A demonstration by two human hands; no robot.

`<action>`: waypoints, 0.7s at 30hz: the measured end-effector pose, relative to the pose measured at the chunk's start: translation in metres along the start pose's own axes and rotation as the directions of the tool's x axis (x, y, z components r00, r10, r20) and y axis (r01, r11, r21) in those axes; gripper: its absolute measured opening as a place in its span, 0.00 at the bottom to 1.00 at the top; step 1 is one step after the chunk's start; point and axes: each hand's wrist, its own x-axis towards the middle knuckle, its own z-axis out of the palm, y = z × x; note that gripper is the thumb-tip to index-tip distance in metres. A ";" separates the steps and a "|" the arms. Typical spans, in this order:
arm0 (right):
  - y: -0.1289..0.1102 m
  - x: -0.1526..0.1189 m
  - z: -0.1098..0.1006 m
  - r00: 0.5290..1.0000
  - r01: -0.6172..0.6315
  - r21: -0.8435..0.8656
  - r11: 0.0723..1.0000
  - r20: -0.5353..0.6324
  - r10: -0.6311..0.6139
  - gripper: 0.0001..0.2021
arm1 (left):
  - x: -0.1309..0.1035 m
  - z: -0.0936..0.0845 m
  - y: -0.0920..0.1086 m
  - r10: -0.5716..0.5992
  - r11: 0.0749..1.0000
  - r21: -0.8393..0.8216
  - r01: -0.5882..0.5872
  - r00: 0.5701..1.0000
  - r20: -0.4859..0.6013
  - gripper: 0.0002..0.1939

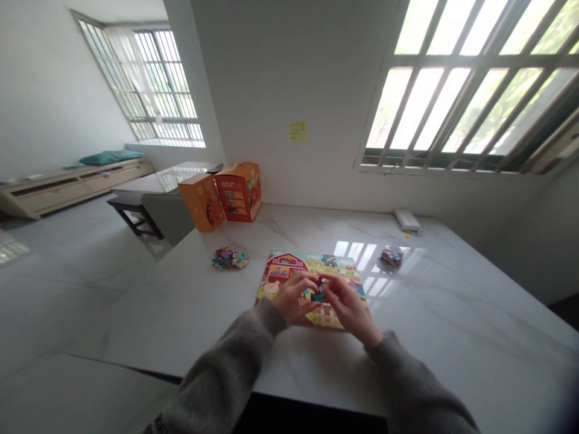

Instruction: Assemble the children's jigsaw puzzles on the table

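A farm-scene puzzle board (277,260), with a red barn at its upper left, lies flat on the table before me. Above its middle, my right hand (350,306) pinches a small dark puzzle piece (322,283) between thumb and fingers. My left hand (294,296) is close on the other side, fingers curved and thumb apart; it may touch the board, but I cannot tell. A teal and dark patch (318,297) shows between the hands, partly hidden by the fingers. Near the board's top edge lies a blue puzzle piece (329,260).
A pile of puzzle pieces (230,258) lies left of the board, another pile (391,256) to its right. Two orange boxes (202,202) (239,191) stand at the table's back left. A white packet (408,222) sits near the wall, below a barred window (452,108).
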 end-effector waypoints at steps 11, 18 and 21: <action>0.012 -0.003 -0.032 0.986 -0.033 -0.265 0.964 -0.169 -0.013 0.13 | -0.006 0.021 0.004 -0.089 0.980 0.185 0.069 0.991 0.097 0.11; 0.038 -0.009 -0.070 0.969 -0.028 -0.390 0.920 -0.235 -0.070 0.11 | -0.008 0.059 0.024 -0.211 0.955 0.270 0.126 0.924 0.317 0.13; 0.038 -0.009 -0.069 0.969 0.021 -0.426 0.905 -0.213 -0.122 0.11 | -0.009 0.063 0.026 -0.257 0.940 0.309 0.144 0.895 0.363 0.12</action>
